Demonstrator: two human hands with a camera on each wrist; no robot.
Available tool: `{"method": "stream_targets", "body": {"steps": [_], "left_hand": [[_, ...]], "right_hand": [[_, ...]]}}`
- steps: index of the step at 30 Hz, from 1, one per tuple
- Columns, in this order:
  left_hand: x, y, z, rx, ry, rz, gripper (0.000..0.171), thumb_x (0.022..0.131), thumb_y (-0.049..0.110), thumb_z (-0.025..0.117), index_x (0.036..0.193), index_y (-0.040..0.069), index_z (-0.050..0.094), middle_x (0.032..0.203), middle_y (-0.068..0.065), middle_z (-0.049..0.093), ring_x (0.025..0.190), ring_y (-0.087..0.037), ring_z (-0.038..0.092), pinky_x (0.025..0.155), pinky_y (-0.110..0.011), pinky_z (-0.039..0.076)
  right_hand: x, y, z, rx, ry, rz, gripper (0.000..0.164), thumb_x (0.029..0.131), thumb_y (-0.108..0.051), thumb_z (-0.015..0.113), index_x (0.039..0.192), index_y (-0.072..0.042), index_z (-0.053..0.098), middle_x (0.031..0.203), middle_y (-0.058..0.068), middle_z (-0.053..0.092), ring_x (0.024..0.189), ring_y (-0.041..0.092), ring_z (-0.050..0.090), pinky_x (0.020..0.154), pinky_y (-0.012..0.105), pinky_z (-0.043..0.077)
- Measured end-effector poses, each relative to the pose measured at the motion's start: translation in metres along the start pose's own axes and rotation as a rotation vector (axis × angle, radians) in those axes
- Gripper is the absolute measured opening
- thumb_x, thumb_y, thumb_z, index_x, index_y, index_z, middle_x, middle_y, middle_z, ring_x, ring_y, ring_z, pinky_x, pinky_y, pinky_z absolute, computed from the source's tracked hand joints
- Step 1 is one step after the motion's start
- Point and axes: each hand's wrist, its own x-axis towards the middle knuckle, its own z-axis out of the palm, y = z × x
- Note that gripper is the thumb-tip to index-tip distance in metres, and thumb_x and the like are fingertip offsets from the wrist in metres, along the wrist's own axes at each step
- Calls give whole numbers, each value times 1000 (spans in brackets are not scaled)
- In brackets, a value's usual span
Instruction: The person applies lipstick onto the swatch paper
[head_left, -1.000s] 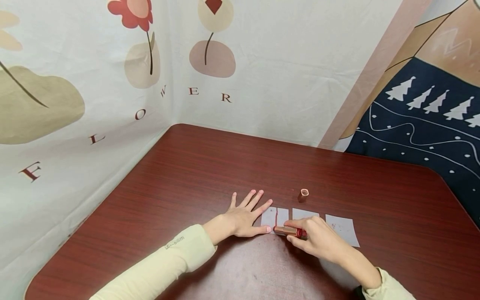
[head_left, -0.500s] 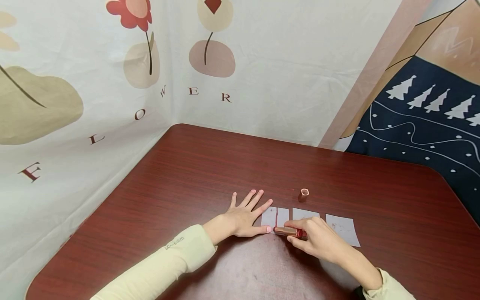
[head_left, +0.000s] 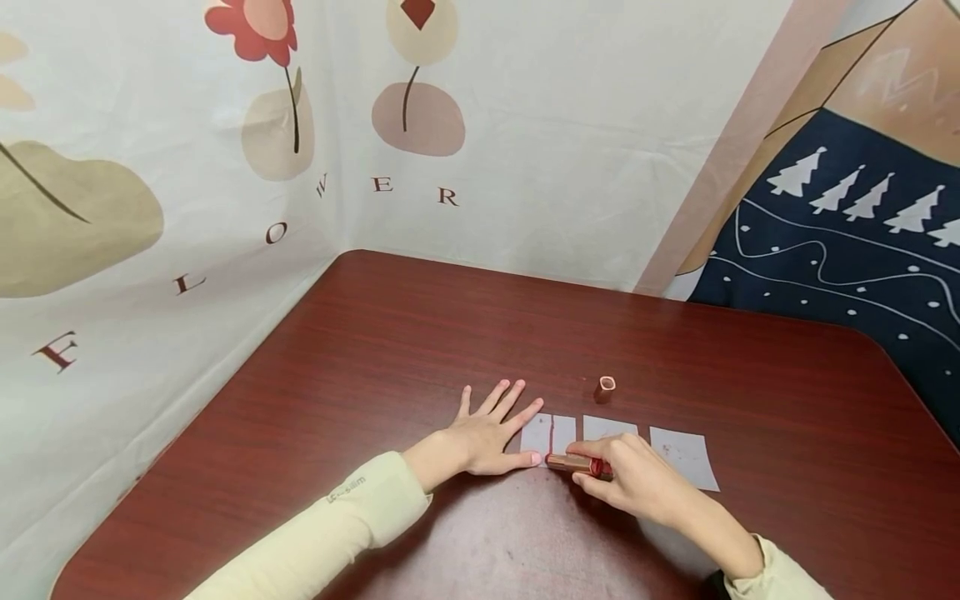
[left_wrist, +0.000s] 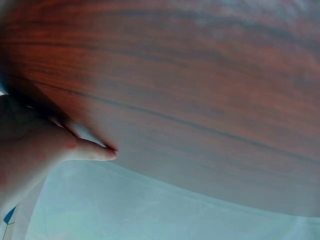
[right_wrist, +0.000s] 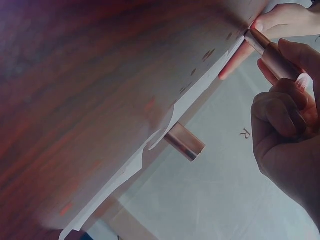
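Note:
My left hand (head_left: 487,442) lies on the table with fingers spread, forefinger and thumb at the left edge of a small white paper (head_left: 535,433). A red line (head_left: 552,433) runs down that paper. In my right hand (head_left: 641,482) I pinch a rose-gold lipstick (head_left: 573,463), tilted low, its tip at the line's near end, close to my left thumb. The right wrist view shows the lipstick (right_wrist: 277,61) between my thumb and fingers. Its cap (head_left: 604,390) stands upright behind the papers, hollow end up. Only part of my left hand (left_wrist: 87,150) shows in the left wrist view.
A second white paper (head_left: 609,426), partly covered by my right hand, and a third paper (head_left: 688,460) with faint reddish marks lie to the right. The reddish-brown table (head_left: 420,333) meets a printed cloth wall (head_left: 540,167) at the back and left.
The head view has shifted slightly. Both hands, the lipstick, the cap and the papers stay in practically the same places.

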Motion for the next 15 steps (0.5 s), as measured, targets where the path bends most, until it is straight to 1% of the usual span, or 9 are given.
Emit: {"method": "stream_targets", "body": {"steps": [9,15], "left_hand": [[1,-1,1,5,8,0,77,87,71,31,150,35,6,156,1,-6,141,-18,-6,103,-62,0],[2,0,2,7,8,0,76,87,71,30,150,36,5,156,2,-6,141,-18,-6,103,-62,0]], "right_hand": [[0,0,0,9,-3,-6,21,82,-11,69,102,-2,69,55,-18,35,46,-6,23,42,14,23],[-1,0,0,11,-7,0,22,82,-11,69,102,-2,69,55,-18,33,45,-6,23,42,14,23]]}}
